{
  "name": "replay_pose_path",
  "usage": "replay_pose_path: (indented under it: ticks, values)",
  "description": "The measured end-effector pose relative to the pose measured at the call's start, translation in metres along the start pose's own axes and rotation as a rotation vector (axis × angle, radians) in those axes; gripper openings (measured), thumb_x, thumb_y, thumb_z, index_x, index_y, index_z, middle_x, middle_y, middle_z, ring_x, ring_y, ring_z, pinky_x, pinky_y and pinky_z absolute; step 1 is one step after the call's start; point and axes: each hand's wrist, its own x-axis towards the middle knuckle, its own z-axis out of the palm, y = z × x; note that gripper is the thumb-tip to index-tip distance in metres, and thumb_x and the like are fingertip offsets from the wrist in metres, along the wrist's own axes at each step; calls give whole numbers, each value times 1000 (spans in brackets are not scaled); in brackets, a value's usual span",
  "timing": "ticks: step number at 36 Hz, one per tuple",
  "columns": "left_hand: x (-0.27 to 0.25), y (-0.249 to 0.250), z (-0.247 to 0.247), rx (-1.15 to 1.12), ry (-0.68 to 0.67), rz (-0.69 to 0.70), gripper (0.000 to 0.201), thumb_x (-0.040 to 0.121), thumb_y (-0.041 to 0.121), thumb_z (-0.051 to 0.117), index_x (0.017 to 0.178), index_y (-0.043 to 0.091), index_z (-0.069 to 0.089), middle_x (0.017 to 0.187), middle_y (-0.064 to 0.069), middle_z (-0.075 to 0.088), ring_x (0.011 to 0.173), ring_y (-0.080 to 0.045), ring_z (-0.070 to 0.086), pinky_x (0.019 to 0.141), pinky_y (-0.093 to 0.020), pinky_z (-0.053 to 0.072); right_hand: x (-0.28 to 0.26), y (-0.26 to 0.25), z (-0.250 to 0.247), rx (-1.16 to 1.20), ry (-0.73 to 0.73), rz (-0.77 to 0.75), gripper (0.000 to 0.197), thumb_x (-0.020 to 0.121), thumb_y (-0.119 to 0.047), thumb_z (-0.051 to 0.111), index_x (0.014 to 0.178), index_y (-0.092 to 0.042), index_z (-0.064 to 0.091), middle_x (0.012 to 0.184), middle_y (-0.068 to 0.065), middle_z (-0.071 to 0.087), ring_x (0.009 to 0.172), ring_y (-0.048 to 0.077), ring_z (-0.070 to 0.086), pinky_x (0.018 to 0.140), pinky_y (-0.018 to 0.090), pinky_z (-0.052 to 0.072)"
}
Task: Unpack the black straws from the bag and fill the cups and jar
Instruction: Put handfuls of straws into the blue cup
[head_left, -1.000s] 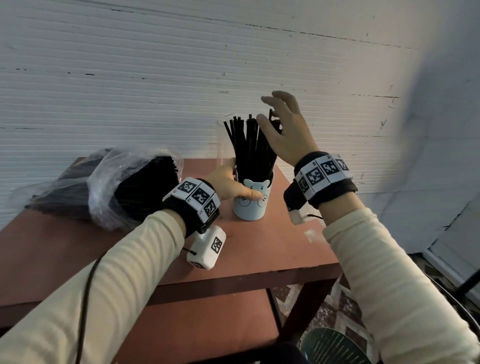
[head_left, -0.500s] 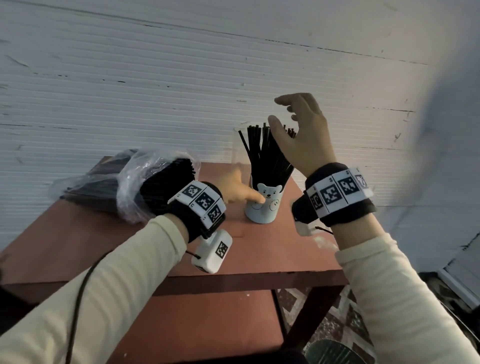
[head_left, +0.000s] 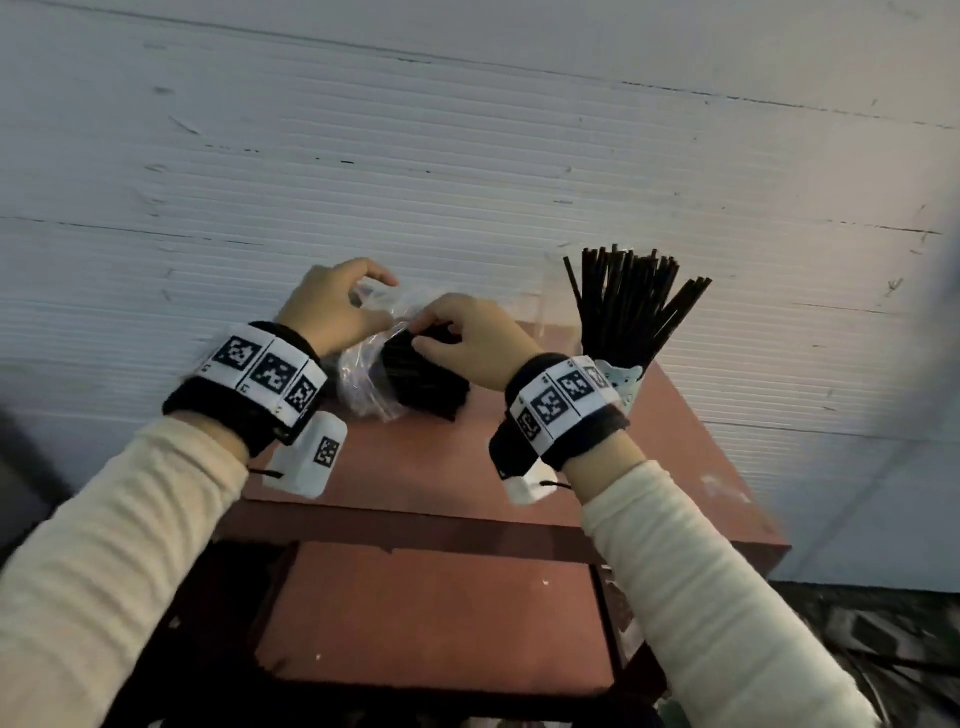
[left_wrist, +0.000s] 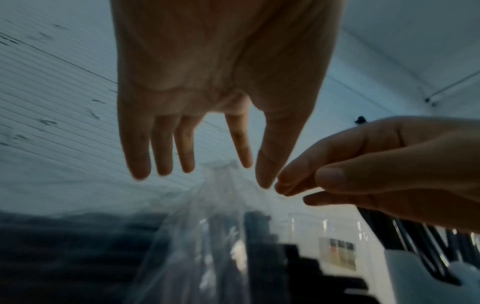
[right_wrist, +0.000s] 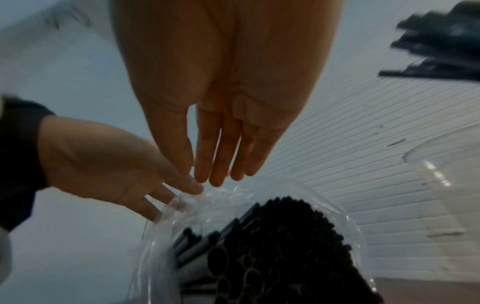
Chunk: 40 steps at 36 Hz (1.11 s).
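Observation:
A clear plastic bag (head_left: 363, 384) of black straws (head_left: 431, 384) lies on the red-brown table (head_left: 441, 467), its open mouth facing me. My left hand (head_left: 337, 306) is over the bag's mouth with nearly straight fingers (left_wrist: 161, 148) touching the plastic rim (right_wrist: 161, 236). My right hand (head_left: 467, 343) pinches the bag's film between thumb and fingers (left_wrist: 330, 176) at the straw ends (right_wrist: 272, 246). A pale bear cup (head_left: 621, 382) stands to the right, packed with upright black straws (head_left: 634, 306). Behind it stands a clear plastic cup (head_left: 553, 306).
A white ribbed wall (head_left: 467, 182) runs close behind the table. The table's right edge (head_left: 753, 499) lies just past the bear cup. A lower shelf (head_left: 431, 613) sits under the tabletop. The clear cup's rim (right_wrist: 446, 164) is to the right of my right hand.
Both hands have left the bear cup and moved left to the bag's mouth. The view has swung, so the bag now sits in the middle and the cup at the right.

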Motion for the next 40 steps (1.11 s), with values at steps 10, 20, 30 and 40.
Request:
replay_pose_path:
  ticks: [10,20,30,40]
  values:
    - [6,-30,-4,182,-142,-21,53,80,-15,53,114,23,66,132,-18,59,67,-23,61,40,-10,31,28,-7,34,-266,-249,49,36,90,-29,62,123,-13,62,128,6,59,117,22,53,96,30,41]
    - [33,-42,-25,-24,-85,153,62,78,-20,45,110,27,69,130,4,59,46,0,49,41,-15,37,34,-8,47,-234,-168,39,37,95,-33,53,128,-16,59,128,9,58,119,25,52,101,32,36]
    - [31,-72,-29,-123,-103,25,59,84,-3,59,89,55,66,115,-10,64,91,-23,53,74,-38,48,49,-18,39,-244,-83,100,27,96,-31,51,101,-13,70,92,2,65,84,18,54,72,22,33]
    - [31,-63,-27,-119,12,-22,50,81,-8,61,111,31,70,108,-16,65,81,-25,62,63,-32,52,66,-27,51,-424,-224,143,39,93,-40,53,124,-19,61,120,6,65,108,25,58,89,33,44]
